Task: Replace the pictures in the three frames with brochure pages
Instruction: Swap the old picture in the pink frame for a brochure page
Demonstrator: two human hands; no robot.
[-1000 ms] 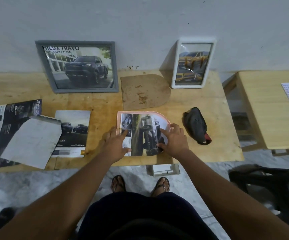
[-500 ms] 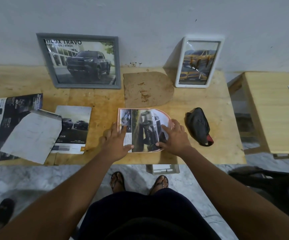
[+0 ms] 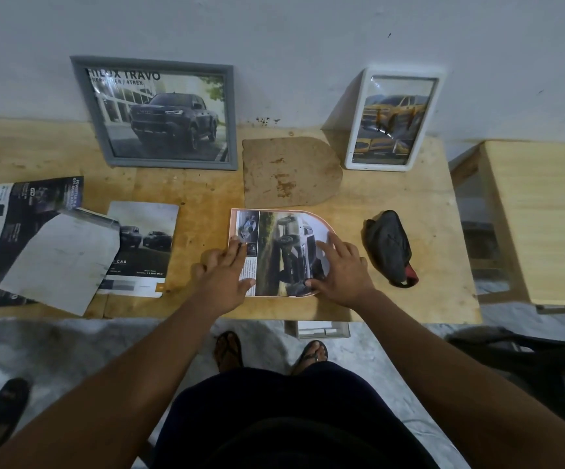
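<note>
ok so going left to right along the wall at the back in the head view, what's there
grey rectangular frame with a dark pickup picture → brown arch-shaped backing board lying flat → white upright frame with a yellow car picture → pale wooden side table

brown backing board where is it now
Head view, centre: the board lies flat between the grey frame and the white frame, behind the brochure page.

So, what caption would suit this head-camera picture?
Left hand and right hand press an arch-cut brochure page flat on the wooden table, before the gray frame and white frame.
</note>
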